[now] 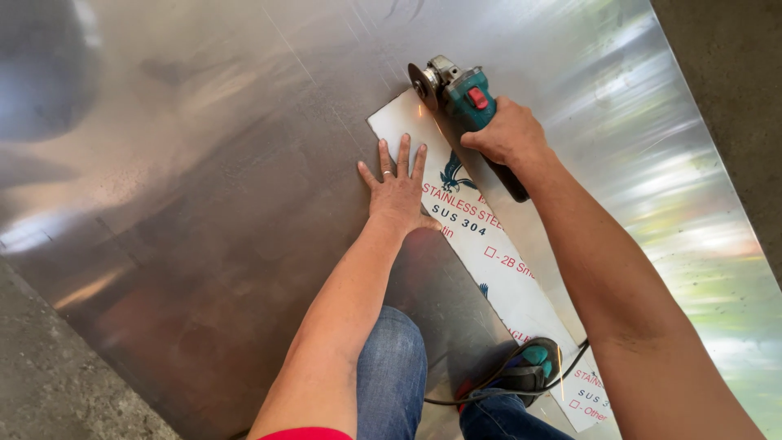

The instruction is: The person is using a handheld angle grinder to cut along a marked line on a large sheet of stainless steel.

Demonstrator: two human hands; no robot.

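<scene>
A large shiny steel sheet [212, 163] lies on the floor under me. A long white film-covered strip [497, 261] with printed markings lies on it. My left hand [397, 189] presses flat, fingers spread, on the strip's left edge, a ring on one finger. My right hand [507, 130] grips a green and black angle grinder [464, 98]. Its disc [422, 83] touches the far end of the strip, with small sparks showing there.
The grinder's black cable [505, 383] runs back past my shoe [525, 371], which stands on the strip. My knee in blue jeans [391, 375] rests on the sheet. Concrete floor [49, 383] shows at lower left and top right beyond the sheet's edges.
</scene>
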